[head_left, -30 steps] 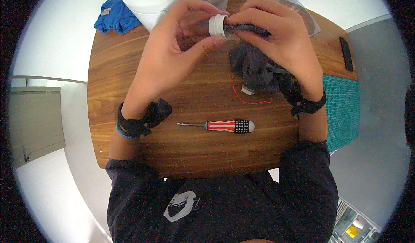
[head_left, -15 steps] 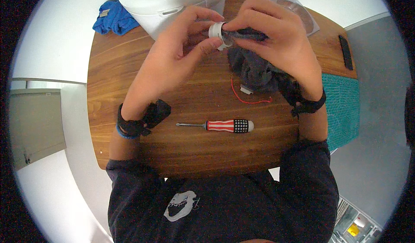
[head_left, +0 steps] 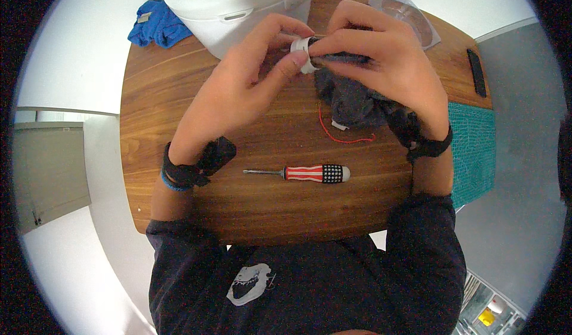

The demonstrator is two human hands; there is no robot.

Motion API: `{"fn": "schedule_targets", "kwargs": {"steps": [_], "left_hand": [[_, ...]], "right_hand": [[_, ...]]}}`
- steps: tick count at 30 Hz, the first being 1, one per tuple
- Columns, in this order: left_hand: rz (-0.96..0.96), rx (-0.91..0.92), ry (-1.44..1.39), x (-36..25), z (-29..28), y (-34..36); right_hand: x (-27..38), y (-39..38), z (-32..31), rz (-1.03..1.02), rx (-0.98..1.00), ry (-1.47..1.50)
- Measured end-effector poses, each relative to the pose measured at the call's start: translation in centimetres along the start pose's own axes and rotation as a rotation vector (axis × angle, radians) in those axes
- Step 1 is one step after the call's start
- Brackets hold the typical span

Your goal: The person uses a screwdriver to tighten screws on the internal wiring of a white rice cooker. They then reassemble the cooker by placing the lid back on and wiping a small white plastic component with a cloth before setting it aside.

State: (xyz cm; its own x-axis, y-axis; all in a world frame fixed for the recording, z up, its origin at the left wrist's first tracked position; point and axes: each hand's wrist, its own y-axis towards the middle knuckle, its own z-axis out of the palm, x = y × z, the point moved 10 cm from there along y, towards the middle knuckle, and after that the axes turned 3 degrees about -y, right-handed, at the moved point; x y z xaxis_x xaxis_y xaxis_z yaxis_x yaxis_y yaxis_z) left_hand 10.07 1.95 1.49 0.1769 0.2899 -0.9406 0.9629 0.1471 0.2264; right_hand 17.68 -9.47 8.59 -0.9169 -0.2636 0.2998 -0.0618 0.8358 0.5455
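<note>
My left hand (head_left: 262, 76) pinches a small white ring-shaped part (head_left: 302, 54) between thumb and fingers, above the far half of the table. From the other side, my right hand (head_left: 381, 55) presses a bunched piece of dark grey cloth (head_left: 348, 100) against the ring's opening. Most of that cloth hangs below my right palm onto the wood. How far the cloth reaches inside the ring is hidden by my fingers. Nearer to me lies a screwdriver (head_left: 298, 173) with a red, white and dark patterned handle, its tip toward the left.
A large white appliance (head_left: 238, 13) stands at the back, with a blue cloth (head_left: 156, 25) left of it. A red cord (head_left: 342, 139) lies by the grey cloth. Clear plastic packaging (head_left: 411, 16), a black bar-shaped object (head_left: 476, 73) and a green cutting mat (head_left: 473, 150) are on the right.
Both hands have shifted slightly nearer to me with the ring. My right fingers have moved closer over the ring's opening. The screwdriver has stayed in place.
</note>
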Motion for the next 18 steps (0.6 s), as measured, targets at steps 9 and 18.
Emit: {"fn": "schedule_targets", "kwargs": {"steps": [9,18], "left_hand": [[0.022,-0.061,-0.031,-0.4,-0.8,-0.1],[0.011,-0.067,0.029,-0.5,-1.2,0.2]], "right_hand": [[-0.9,-0.3,1.2,0.109,0.042,-0.217],[-2.0,-0.7,1.6,0.199,0.086,-0.066]]}}
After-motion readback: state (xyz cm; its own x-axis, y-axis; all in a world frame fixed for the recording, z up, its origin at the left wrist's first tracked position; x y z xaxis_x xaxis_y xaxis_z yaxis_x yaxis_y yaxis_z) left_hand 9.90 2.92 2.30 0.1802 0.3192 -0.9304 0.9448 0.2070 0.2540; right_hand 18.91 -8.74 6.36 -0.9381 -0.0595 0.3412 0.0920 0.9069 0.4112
